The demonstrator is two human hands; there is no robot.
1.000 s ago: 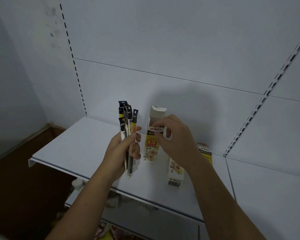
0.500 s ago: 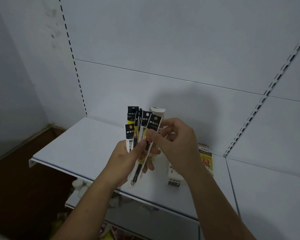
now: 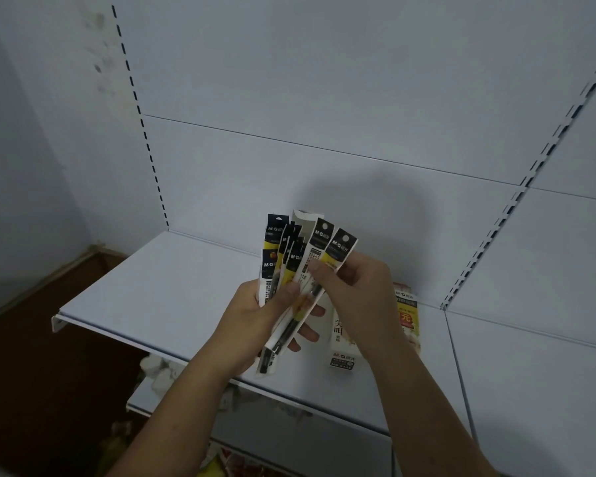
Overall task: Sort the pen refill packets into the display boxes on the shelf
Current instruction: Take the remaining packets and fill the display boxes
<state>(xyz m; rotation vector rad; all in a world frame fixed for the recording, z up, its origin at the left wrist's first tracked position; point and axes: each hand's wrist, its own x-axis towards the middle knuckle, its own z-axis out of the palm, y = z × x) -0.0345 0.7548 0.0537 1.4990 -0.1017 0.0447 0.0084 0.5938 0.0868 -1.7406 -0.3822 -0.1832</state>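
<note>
My left hand grips a fan of several pen refill packets, black and yellow at the top, held above the white shelf. My right hand pinches the rightmost packet near its top, spreading it away from the fan. Behind the packets stands an upright display box with its top flap open; only that flap shows. A second display box lies flat on the shelf under my right wrist, and a third box with yellow and red print lies to its right.
The white back panel rises behind the shelf, with slotted uprights at left and right. A lower shelf holds small pale items. Brown floor lies at lower left.
My right hand left the upright box's flap and came over to the packets, pinching one and drawing it rightward. The bundle in my left hand shifted right and spread into a fan.
</note>
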